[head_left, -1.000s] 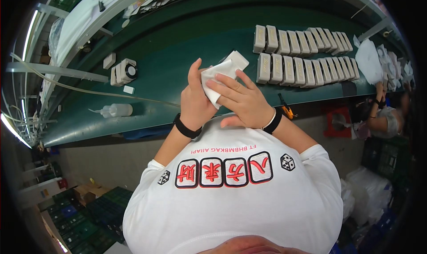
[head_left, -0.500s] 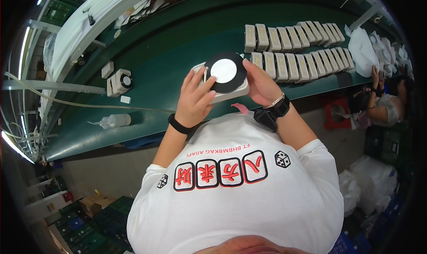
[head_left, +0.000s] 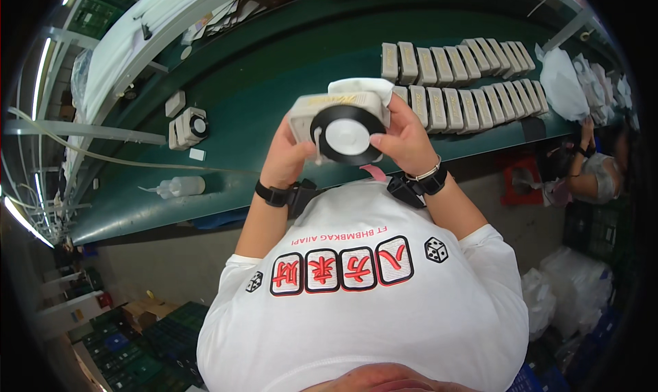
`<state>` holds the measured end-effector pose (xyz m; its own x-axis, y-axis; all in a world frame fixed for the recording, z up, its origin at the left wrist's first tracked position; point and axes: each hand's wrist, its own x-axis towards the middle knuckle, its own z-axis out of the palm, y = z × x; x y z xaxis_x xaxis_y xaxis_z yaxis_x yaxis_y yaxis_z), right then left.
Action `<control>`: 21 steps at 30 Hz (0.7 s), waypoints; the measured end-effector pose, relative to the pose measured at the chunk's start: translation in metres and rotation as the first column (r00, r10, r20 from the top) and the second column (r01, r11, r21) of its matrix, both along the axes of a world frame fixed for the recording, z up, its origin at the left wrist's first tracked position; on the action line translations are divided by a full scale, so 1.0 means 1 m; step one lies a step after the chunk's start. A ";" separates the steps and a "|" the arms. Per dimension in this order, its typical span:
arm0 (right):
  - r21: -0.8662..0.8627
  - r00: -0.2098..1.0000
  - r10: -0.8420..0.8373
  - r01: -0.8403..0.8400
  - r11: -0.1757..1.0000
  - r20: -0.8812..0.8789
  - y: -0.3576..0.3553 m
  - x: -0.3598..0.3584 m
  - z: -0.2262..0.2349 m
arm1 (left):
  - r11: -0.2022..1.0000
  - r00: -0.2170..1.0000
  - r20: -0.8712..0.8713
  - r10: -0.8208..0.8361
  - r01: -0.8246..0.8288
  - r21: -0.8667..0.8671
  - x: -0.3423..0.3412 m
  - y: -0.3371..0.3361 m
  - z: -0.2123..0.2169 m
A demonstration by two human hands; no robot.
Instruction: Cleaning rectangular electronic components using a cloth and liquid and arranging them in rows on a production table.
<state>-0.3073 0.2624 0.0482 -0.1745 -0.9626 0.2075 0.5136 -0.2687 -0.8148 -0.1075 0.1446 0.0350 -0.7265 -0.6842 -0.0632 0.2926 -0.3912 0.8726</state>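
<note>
Both hands hold a beige box shaped like a small record player (head_left: 316,104), with a black disc with a white centre (head_left: 347,137) and a small light arm on the face turned toward me. My left hand (head_left: 285,153) grips its left end, the thumb beside the disc. At the right end is my right hand (head_left: 409,139), its thumb on the disc's edge and its fingers behind. A white cloth-like piece (head_left: 361,86) shows along the far side of the box, near my right fingers. Whether those fingers pinch it, I cannot tell.
Two rows of similar beige boxes (head_left: 452,111) stand at right on the green bench (head_left: 253,128). A few more boxes (head_left: 187,128) and a squeeze bottle (head_left: 181,187) are at left. White bags (head_left: 563,83) lie far right, near another person's hand (head_left: 587,133).
The player box has tipped so its lettered side faces up and its disc faces me. My left fingers have left the disc to grip the end. The white piece now shows behind it.
</note>
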 end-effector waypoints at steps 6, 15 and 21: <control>0.016 0.974 -0.004 0.008 1.000 -0.225 0.012 -0.008 -0.006 | 0.945 0.995 0.060 0.074 -0.051 -0.324 0.006 0.013 0.002; -0.126 0.936 -0.144 0.108 0.986 -0.320 0.012 -0.004 -0.018 | 0.782 0.969 0.052 0.242 -0.163 -0.601 0.010 0.032 0.018; 0.114 0.806 0.112 -0.056 0.992 -0.582 -0.006 -0.005 -0.038 | 0.902 0.910 -0.150 0.387 -0.407 -0.140 0.018 0.022 -0.005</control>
